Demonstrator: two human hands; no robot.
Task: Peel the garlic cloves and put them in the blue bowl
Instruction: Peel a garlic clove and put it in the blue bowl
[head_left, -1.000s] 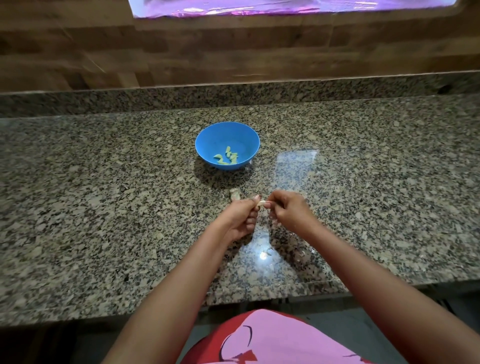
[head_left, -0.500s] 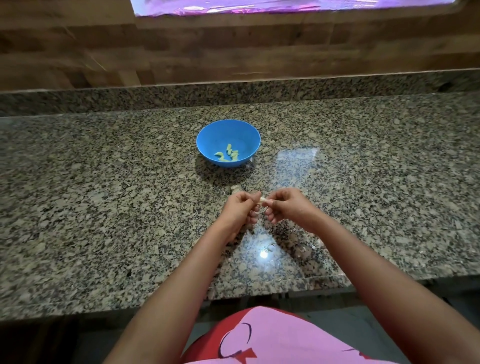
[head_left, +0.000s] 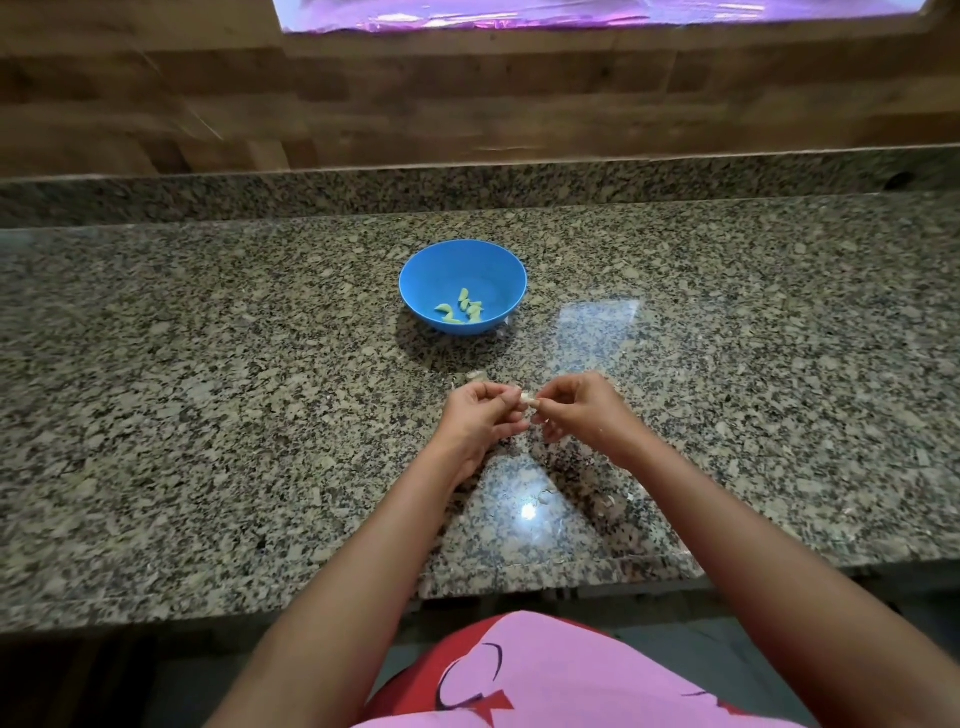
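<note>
Nearest the viewer, two bare forearms reach over a granite counter (head_left: 208, 415) edge. The left hand (head_left: 480, 415) and right hand (head_left: 582, 410) meet fingertip to fingertip, both pinching one small pale clove (head_left: 528, 399) between them, its long axis running hand to hand. Scraps of skin (head_left: 544, 496) lie on the counter nearer than the hands. The bowl (head_left: 462, 260) sits straight beyond the clove, slightly left, holding several peeled cloves (head_left: 460, 310). Either hand seems about equally near it.

One head-worn wide camera looks forward and down, from near, over the desk (head_left: 208, 415) edge toward the wall behind.
</note>
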